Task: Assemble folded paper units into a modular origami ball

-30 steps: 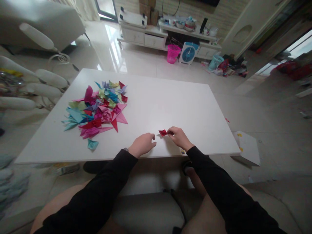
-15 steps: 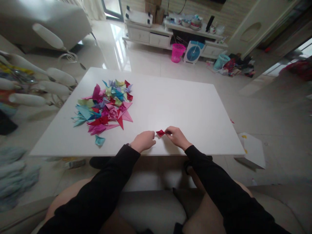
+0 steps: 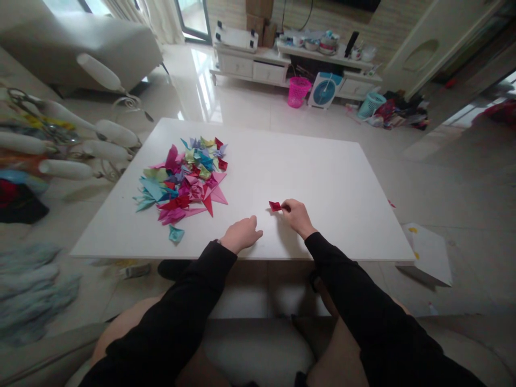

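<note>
Between the thumb and fingers of my right hand (image 3: 297, 216) is a small red origami piece (image 3: 274, 206), pinched at its right end and held just above the white table (image 3: 314, 172). My left hand (image 3: 242, 234) is near the table's front edge, with thumb and forefinger apart, the other fingers curled and nothing seen between them. To its left lies a light-blue origami piece (image 3: 176, 234) on its own. Beyond that spreads a pile of folded paper pieces (image 3: 189, 183) in pink, red, blue, green and purple, overlapping one another.
A white box (image 3: 429, 255) stands on the floor by the table's right corner. Chandelier-like white lamp arms (image 3: 66, 169) are close to the table's left side. Across the room are a pink basket (image 3: 298, 92), a blue fan (image 3: 324, 91) and a low cabinet (image 3: 270, 72).
My right hand has lifted the red origami piece away from my left hand, farther from the front edge. The whole view has shifted slightly.
</note>
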